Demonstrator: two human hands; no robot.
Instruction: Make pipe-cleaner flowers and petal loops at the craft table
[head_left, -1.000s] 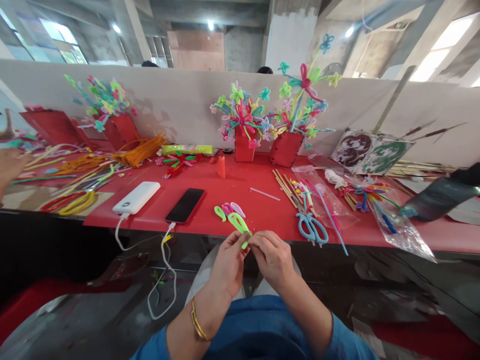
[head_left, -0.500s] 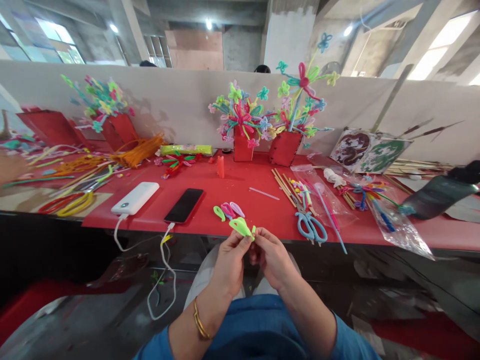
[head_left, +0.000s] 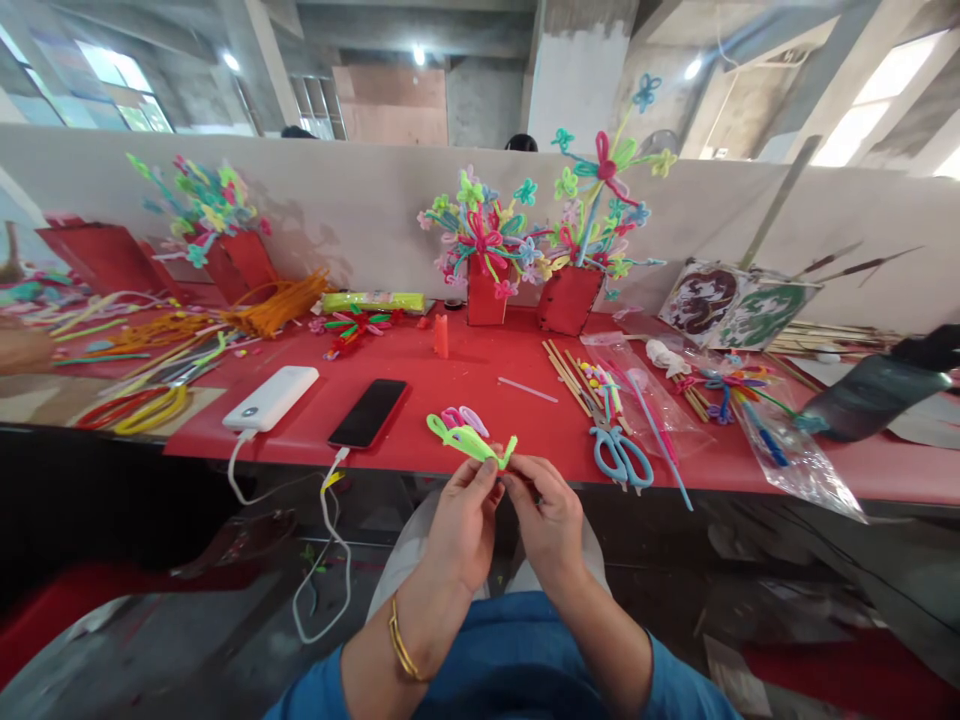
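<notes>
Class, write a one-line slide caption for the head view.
Both hands, left and right, pinch a green pipe-cleaner loop above the red table, blue scissors alongside.

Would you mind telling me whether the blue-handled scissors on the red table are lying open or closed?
Closed, as far as shows: the scissors lie flat on the red table, their two handle loops side by side and touching, the blades together pointing away.

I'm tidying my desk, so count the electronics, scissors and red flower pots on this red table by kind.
Electronics: 2, the white power bank and the black phone.
Blue scissors: 1.
Red flower pots: 3.
Total: 6.
</notes>
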